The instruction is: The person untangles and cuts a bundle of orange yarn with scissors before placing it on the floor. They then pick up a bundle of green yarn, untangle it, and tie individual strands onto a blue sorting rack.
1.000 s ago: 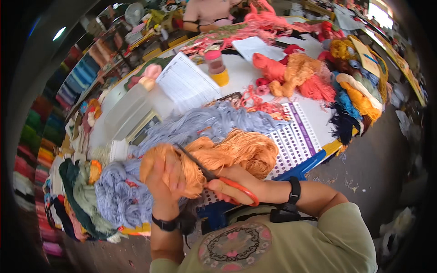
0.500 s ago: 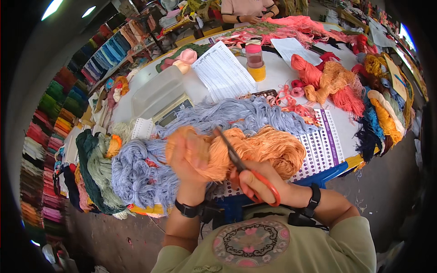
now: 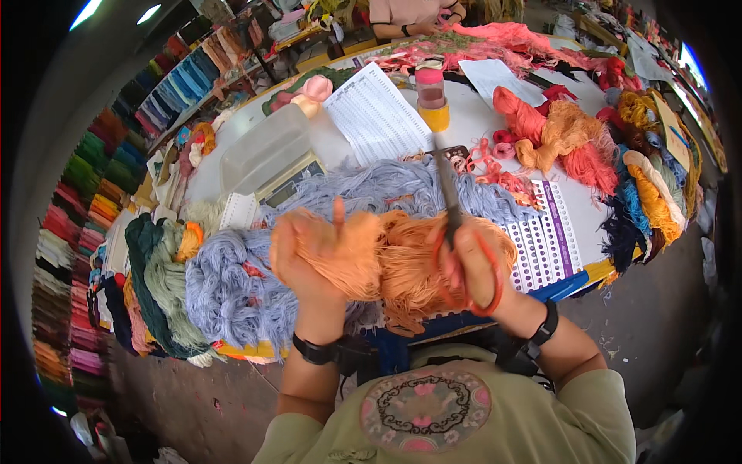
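My left hand (image 3: 294,251) is closed round a bundle of orange yarn (image 3: 352,255), one finger pointing up; its right end looks blunt and evenly cut. Beside that end lies a looser heap of the same orange yarn (image 3: 406,259). Over the heap, my right hand (image 3: 475,267) grips scissors (image 3: 447,185) with red handles, their dark blades pointing away from me and slightly blurred. Pale blue-grey yarn (image 3: 239,286) spreads beneath and behind both hands.
Behind the blue-grey yarn are a clear plastic lid (image 3: 263,147), a scale (image 3: 297,178), a printed sheet (image 3: 379,112) and a pink-topped bottle (image 3: 430,97). A hole-punched card (image 3: 553,232) lies right. Coloured skeins (image 3: 653,193) hang at the table's right edge. Another person (image 3: 417,19) works across the table.
The scissors have moved right, off the orange yarn, and their blades now point away from me. My left hand's bundle now ends bluntly, separate from the heap.
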A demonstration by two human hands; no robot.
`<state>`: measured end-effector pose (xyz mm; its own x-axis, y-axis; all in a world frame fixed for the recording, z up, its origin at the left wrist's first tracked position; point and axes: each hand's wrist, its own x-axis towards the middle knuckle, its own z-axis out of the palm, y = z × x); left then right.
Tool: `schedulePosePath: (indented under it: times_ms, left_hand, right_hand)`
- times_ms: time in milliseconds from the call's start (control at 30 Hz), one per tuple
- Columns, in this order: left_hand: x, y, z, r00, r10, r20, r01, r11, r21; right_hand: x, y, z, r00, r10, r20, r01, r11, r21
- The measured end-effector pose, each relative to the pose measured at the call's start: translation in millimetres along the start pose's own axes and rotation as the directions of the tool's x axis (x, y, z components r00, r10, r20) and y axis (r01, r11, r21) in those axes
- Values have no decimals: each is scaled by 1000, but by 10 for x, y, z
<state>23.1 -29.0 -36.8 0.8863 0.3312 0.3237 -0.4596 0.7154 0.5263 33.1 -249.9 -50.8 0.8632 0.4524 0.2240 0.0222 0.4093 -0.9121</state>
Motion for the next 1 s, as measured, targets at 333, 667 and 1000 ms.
schedulePosePath:
  times_ms: [333, 667, 1000]
  left_hand:
    - [-37, -202, 577, 677, -269, 685, -733, -169, 658]
    - [30, -236, 103, 664, -372, 649, -747, -284, 602]
    - [252, -179, 18, 746, -319, 585, -666, -321, 674]
  right_hand:
    - [131, -6, 25, 887, -334, 320, 431, 848, -307]
    - [-191, -456, -558, 988, -147, 44, 153, 949, -277]
    - [-489, -917, -824, 883, -433, -180, 371, 880, -296]
